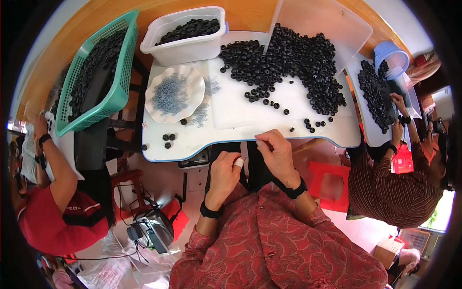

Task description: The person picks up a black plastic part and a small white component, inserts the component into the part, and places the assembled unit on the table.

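Just off the table's front edge, above my lap, are both of my hands. My left hand (223, 174) is closed, fingers curled in, with a white cover on one finger. My right hand (277, 156) is pinched, thumb against forefinger; anything in either grip is too small or hidden to make out. Beyond them, small black ring-like parts (269, 62) lie heaped on the white table (192, 144). Several loose black parts (308, 124) sit near the front edge. To the left stands a scalloped white dish (196, 91) of tiny grey-blue pieces (169, 94).
A white tub (187, 52) with black parts stands at the back left; a clear plastic bin (353, 31) leans over the heap. The green basket (121, 72) is farther left. People (394, 188) work at both sides. A red stool (329, 187) stands right of my lap.
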Demonstrator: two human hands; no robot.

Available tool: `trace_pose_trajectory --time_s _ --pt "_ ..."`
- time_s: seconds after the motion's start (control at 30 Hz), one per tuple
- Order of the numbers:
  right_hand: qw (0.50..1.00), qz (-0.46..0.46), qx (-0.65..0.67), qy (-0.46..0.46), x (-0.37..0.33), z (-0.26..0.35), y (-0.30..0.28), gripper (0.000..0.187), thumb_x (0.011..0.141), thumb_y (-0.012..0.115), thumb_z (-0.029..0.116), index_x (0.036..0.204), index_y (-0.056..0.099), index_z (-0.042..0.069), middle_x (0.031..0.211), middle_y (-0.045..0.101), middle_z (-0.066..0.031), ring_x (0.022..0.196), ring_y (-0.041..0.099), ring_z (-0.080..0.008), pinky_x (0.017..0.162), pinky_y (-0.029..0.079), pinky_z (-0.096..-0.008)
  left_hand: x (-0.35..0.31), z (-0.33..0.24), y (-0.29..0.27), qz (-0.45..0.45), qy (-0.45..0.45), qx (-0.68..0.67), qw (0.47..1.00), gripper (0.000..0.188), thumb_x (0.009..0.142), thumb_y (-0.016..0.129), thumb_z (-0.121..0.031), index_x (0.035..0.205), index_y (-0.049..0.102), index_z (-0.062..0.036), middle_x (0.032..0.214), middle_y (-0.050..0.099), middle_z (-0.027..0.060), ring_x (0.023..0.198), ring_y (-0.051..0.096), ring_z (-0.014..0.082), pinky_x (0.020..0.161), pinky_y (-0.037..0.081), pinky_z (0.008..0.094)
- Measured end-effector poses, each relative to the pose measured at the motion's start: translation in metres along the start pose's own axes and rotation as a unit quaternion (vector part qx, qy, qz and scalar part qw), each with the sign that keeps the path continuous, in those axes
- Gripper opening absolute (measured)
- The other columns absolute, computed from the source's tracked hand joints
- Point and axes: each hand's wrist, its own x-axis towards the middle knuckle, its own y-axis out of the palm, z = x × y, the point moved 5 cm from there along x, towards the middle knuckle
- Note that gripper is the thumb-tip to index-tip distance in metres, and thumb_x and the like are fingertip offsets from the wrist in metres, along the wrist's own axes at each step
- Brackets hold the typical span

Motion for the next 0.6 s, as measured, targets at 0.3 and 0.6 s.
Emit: trace_pose_trajectory --time_s 0.3,0.6 --pt "0.983 -0.139 -0.124 -0.01 0.013 -0.021 -0.05 0.016 0.085 0.066 -0.004 0.099 0.068 0.002 0.086 0.062 -0.012 0.067 0.063 -0.0237 0.059 0.049 -0.0324 0.006 -0.001 0.007 0.014 0.002 -0.024 1.0 0.014 0.086 0.069 -0.006 0.099 0.071 -0.0014 0.087 0.065 0.0165 0.075 0.065 0.0338 0.065 0.05 0.04" --pt "0.931 -0.128 -0.342 0.007 0.042 -0.042 -0.053 0.019 0.09 0.067 0.011 0.108 0.067 0.006 0.104 0.058 -0.0113 0.085 0.063 -0.0312 0.071 0.051 -0.0429 0.008 -0.005 0.009 0.021 0.007 -0.02 1.0 0.014 0.086 0.069 -0.005 0.099 0.071 -0.0013 0.086 0.066 0.0151 0.074 0.065 0.0304 0.064 0.05 0.0369"
